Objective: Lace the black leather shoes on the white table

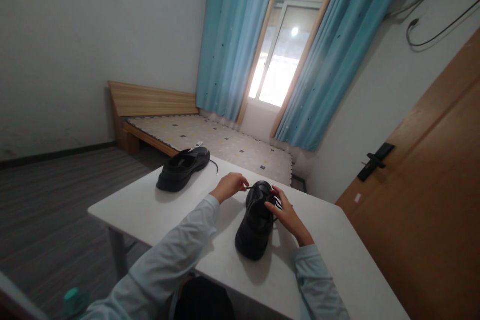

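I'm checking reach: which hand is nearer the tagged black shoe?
Left. The left hand is right of the tagged black shoe; the right hand is farther right, at the other shoe.

Tabletop (332,230) passable at right; near shoe (254,230) blocks middle.

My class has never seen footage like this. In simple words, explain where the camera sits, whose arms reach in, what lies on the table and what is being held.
There is no machine here, just a person's two bare hands. The one picture comes from a camera worn on that person's head, looking forward and down, so the sleeved arms reach in from below. On the white table are two black shoes. The left hand pinches a dark lace of the nearer shoe. The right hand touches that shoe's right side; whether it grips a lace too is unclear. The other shoe sits farther left, untouched. Behind the table is a bed.
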`<action>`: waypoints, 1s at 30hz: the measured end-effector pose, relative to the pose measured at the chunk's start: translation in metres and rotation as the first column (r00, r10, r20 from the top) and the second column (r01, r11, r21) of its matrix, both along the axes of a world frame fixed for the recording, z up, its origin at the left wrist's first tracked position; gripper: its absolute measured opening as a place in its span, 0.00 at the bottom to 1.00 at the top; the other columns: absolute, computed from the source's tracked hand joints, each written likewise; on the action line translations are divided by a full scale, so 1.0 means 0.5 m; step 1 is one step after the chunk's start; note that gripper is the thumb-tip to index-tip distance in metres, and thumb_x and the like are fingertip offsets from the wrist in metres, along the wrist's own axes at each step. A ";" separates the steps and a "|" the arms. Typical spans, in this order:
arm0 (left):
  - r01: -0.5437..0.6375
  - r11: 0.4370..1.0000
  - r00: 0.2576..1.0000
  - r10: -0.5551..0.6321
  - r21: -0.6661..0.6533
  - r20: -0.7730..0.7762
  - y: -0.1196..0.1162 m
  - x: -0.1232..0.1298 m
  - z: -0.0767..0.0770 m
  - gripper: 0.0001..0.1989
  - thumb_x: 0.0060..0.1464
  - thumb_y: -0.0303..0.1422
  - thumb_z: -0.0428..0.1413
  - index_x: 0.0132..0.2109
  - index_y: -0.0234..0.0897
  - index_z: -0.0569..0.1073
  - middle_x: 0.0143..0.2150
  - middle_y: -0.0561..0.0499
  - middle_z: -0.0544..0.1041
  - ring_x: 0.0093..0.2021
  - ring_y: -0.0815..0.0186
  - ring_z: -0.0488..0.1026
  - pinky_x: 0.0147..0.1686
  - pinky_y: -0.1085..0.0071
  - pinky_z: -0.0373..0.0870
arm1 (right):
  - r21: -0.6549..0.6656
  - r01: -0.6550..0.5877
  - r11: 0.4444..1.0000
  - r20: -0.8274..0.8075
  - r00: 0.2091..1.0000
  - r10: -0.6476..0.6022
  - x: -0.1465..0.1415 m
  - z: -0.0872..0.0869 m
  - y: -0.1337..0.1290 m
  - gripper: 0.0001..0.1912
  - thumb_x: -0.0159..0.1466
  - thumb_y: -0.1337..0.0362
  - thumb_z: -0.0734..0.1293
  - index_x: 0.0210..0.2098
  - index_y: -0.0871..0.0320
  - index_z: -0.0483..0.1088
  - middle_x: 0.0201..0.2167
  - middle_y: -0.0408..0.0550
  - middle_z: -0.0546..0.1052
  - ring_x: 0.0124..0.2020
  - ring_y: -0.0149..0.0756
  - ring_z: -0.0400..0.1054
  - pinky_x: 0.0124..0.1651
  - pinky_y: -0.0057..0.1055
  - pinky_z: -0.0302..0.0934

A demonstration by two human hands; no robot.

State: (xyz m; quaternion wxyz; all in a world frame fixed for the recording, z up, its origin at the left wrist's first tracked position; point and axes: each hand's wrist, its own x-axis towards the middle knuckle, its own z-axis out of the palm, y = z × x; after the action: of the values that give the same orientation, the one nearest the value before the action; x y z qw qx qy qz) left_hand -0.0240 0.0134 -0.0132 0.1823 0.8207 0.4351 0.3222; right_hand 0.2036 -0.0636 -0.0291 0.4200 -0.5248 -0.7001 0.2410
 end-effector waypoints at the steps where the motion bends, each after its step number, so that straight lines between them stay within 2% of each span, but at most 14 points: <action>1: -0.015 1.000 0.999 0.015 0.014 -0.032 0.004 -0.002 -0.004 0.06 0.44 0.29 0.59 0.32 0.41 0.79 0.30 0.49 0.76 0.32 0.65 0.72 0.33 0.74 0.64 | 0.000 0.000 1.000 0.002 1.000 0.000 0.000 0.000 0.000 0.35 0.55 0.49 0.67 0.57 0.55 0.56 0.55 0.55 0.65 0.58 0.44 0.58 0.61 0.46 0.49; 3: -0.035 0.999 0.998 0.036 0.033 -0.051 0.012 -0.006 -0.011 0.05 0.44 0.28 0.58 0.29 0.40 0.79 0.29 0.48 0.74 0.32 0.64 0.71 0.34 0.74 0.64 | 0.003 -0.001 1.000 0.006 1.000 0.001 0.000 0.000 0.000 0.35 0.54 0.49 0.67 0.57 0.55 0.56 0.54 0.55 0.66 0.58 0.45 0.59 0.61 0.46 0.50; 7: -0.107 0.994 0.994 0.107 0.031 0.015 0.023 -0.015 -0.015 0.04 0.45 0.27 0.58 0.27 0.37 0.79 0.29 0.48 0.71 0.32 0.64 0.71 0.39 0.71 0.65 | 0.011 0.009 1.000 0.022 1.000 -0.009 0.001 0.001 0.000 0.35 0.54 0.49 0.68 0.57 0.55 0.57 0.53 0.55 0.67 0.57 0.45 0.61 0.60 0.46 0.52; 15: -0.330 0.934 0.939 0.311 0.137 0.146 0.016 -0.016 0.008 0.06 0.52 0.30 0.55 0.31 0.34 0.75 0.34 0.45 0.70 0.40 0.60 0.70 0.46 0.64 0.65 | -0.020 0.046 0.999 -0.006 0.999 -0.046 -0.002 0.005 -0.004 0.36 0.52 0.49 0.69 0.56 0.54 0.58 0.52 0.55 0.69 0.56 0.47 0.62 0.56 0.47 0.57; 18: -0.350 0.933 0.918 0.323 0.089 0.229 0.017 -0.012 0.013 0.05 0.53 0.29 0.54 0.31 0.34 0.72 0.34 0.45 0.71 0.40 0.61 0.70 0.47 0.63 0.66 | -0.054 0.039 0.998 -0.035 0.999 -0.041 -0.001 0.006 -0.005 0.38 0.51 0.49 0.69 0.56 0.55 0.57 0.54 0.57 0.67 0.57 0.47 0.60 0.57 0.47 0.57; 20: -0.338 0.941 0.893 0.321 0.000 0.317 0.019 -0.008 0.013 0.04 0.52 0.29 0.54 0.30 0.34 0.69 0.33 0.47 0.71 0.39 0.62 0.70 0.47 0.62 0.67 | -0.067 0.018 0.998 -0.066 0.998 -0.023 -0.001 0.007 -0.006 0.38 0.51 0.49 0.70 0.56 0.55 0.56 0.55 0.58 0.65 0.59 0.47 0.59 0.58 0.47 0.56; 22: -0.251 0.954 0.831 0.301 -0.167 0.467 0.021 -0.002 0.011 0.05 0.53 0.29 0.53 0.30 0.34 0.66 0.32 0.48 0.71 0.38 0.64 0.71 0.44 0.62 0.69 | -0.063 -0.012 0.998 -0.098 0.995 0.006 0.000 0.010 -0.008 0.37 0.51 0.50 0.71 0.55 0.55 0.57 0.56 0.58 0.65 0.59 0.46 0.58 0.59 0.46 0.55; 23: -0.157 0.953 0.778 0.281 -0.259 0.562 0.020 0.001 0.010 0.05 0.54 0.29 0.52 0.30 0.34 0.65 0.32 0.49 0.71 0.37 0.65 0.72 0.43 0.63 0.71 | -0.059 -0.024 0.998 -0.110 0.994 0.018 0.000 0.012 -0.009 0.37 0.50 0.50 0.71 0.55 0.54 0.57 0.56 0.58 0.65 0.60 0.46 0.58 0.59 0.45 0.55; 25: 0.091 0.922 0.624 0.242 -0.376 0.743 0.016 0.008 0.010 0.06 0.56 0.29 0.50 0.32 0.33 0.63 0.33 0.48 0.72 0.36 0.67 0.73 0.41 0.64 0.73 | -0.043 -0.030 0.999 -0.117 0.993 0.025 0.000 0.018 -0.012 0.37 0.50 0.51 0.72 0.55 0.54 0.58 0.57 0.58 0.65 0.59 0.47 0.59 0.57 0.44 0.58; 27: 0.309 0.865 0.466 0.226 -0.396 0.856 0.010 0.012 0.013 0.05 0.58 0.29 0.49 0.33 0.33 0.62 0.35 0.47 0.72 0.36 0.67 0.74 0.41 0.63 0.73 | -0.019 -0.009 1.000 -0.093 0.996 0.007 0.000 0.025 -0.016 0.36 0.49 0.52 0.73 0.54 0.54 0.60 0.56 0.58 0.66 0.57 0.49 0.61 0.52 0.45 0.62; 30: 0.484 0.792 0.315 0.240 -0.373 0.918 -0.001 0.014 0.020 0.05 0.59 0.28 0.48 0.34 0.33 0.61 0.36 0.45 0.73 0.36 0.65 0.76 0.41 0.60 0.73 | 0.031 0.018 0.999 -0.050 0.999 -0.016 0.000 0.035 -0.021 0.34 0.47 0.52 0.74 0.51 0.54 0.64 0.52 0.57 0.70 0.53 0.50 0.65 0.48 0.46 0.65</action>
State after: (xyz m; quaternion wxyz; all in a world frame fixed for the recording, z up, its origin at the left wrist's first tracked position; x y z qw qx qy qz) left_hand -0.0170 0.0130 -0.0034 0.6712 0.4060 0.2535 0.5660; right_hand 0.2034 -0.0739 -0.0117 0.4474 -0.5179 -0.6887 0.2394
